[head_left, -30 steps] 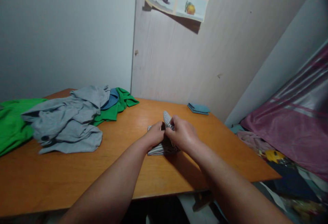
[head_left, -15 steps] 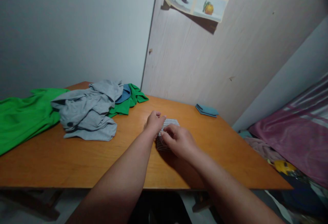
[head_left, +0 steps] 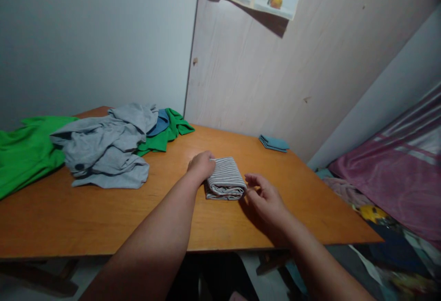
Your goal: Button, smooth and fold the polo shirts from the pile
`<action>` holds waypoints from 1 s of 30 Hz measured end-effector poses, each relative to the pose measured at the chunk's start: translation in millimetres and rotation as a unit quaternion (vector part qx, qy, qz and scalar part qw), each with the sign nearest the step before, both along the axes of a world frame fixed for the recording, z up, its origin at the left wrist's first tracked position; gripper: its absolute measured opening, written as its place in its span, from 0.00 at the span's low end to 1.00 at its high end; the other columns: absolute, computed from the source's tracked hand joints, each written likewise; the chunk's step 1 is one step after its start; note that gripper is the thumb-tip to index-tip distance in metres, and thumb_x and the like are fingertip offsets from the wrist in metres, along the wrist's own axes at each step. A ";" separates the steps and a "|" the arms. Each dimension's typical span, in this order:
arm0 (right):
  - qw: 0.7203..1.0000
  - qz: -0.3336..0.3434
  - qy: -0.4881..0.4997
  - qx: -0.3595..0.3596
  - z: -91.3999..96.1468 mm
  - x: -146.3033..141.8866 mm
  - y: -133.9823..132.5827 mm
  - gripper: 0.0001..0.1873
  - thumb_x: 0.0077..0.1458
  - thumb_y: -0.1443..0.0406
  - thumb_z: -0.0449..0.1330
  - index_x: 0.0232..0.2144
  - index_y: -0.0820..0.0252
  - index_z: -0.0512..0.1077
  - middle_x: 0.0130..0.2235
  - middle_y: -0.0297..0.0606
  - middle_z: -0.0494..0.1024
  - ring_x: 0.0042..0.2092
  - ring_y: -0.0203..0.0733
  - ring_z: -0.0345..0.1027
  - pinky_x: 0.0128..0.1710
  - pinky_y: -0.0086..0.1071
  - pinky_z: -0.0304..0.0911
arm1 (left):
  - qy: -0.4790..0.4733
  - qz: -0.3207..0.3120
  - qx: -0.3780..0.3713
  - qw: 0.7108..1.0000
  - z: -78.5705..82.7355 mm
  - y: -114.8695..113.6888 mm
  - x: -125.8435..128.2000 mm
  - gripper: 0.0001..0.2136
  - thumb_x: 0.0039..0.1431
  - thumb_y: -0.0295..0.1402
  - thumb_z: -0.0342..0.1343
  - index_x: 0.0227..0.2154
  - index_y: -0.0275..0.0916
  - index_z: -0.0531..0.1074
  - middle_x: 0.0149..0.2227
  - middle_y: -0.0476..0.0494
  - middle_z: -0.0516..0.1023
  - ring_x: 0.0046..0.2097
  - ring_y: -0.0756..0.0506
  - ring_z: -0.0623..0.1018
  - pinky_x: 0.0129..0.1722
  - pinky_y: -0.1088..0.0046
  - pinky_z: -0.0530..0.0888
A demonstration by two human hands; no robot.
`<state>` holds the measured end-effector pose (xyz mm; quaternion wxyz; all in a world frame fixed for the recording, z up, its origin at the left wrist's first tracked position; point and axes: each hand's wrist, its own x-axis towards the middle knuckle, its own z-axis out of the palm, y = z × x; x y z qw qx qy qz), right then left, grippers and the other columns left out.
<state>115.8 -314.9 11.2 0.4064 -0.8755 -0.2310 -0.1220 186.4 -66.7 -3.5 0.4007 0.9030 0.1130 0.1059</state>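
A grey-and-white striped cloth (head_left: 226,174), folded into a thick, compact rectangle, lies on the wooden table in front of me. My left hand (head_left: 202,165) grips its left edge, with the fingertips mostly hidden behind the fold. Just off the cloth's right side is my right hand (head_left: 264,194), its thumb and fingers curved and apart with nothing between them. Whether its fingertips brush the cloth's corner is hard to tell. The layered, open ends of the fold face me.
Left on the table (head_left: 165,227) lie a crumpled grey garment (head_left: 106,147), a green garment (head_left: 34,149) and a blue piece (head_left: 159,123). A folded blue-grey cloth (head_left: 274,143) sits at the back right. Pink fabric (head_left: 392,172) hangs beyond the right edge.
My right hand has moved from over the striped cloth to its right side, uncovering the top. My left hand has shifted slightly down at the left edge. The view has tilted a little.
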 end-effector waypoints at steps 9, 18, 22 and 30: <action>0.974 0.078 -0.138 -0.161 9.6 -12.6 13.9 0.40 0.56 0.57 0.65 0.68 0.54 0.58 0.65 0.48 0.66 0.65 0.54 0.59 0.63 0.53 0.58 | 0.019 -0.006 0.081 0.997 9.0 -1.6 -8.3 0.08 0.57 0.35 0.55 0.36 0.42 0.78 0.39 0.42 0.83 0.38 0.43 0.78 0.35 0.71 0.68; 0.937 0.134 -0.214 -0.242 -1.0 -15.9 29.1 0.25 0.64 0.61 0.59 0.62 0.50 0.69 0.65 0.43 0.69 0.68 0.57 0.54 0.64 0.57 0.54 | 0.017 -0.019 0.108 0.994 13.9 -0.9 -11.3 0.08 0.57 0.33 0.54 0.33 0.39 0.77 0.36 0.42 0.82 0.34 0.44 0.77 0.34 0.71 0.68; 0.938 0.135 -0.203 -0.245 -1.0 -19.0 28.4 0.27 0.63 0.61 0.59 0.64 0.52 0.67 0.67 0.45 0.66 0.70 0.57 0.52 0.65 0.57 0.52 | -0.024 -0.016 0.128 0.991 23.0 -6.0 -19.3 0.08 0.56 0.29 0.54 0.36 0.40 0.76 0.39 0.40 0.81 0.40 0.42 0.77 0.39 0.68 0.70; 0.982 0.090 -0.112 -0.126 -6.0 -11.7 -8.3 0.42 0.58 0.60 0.63 0.71 0.54 0.53 0.70 0.46 0.60 0.70 0.52 0.52 0.68 0.54 0.53 | -0.095 -0.188 0.019 0.977 43.4 -11.9 -46.3 0.13 0.53 0.24 0.51 0.38 0.39 0.75 0.39 0.43 0.80 0.40 0.45 0.77 0.40 0.70 0.73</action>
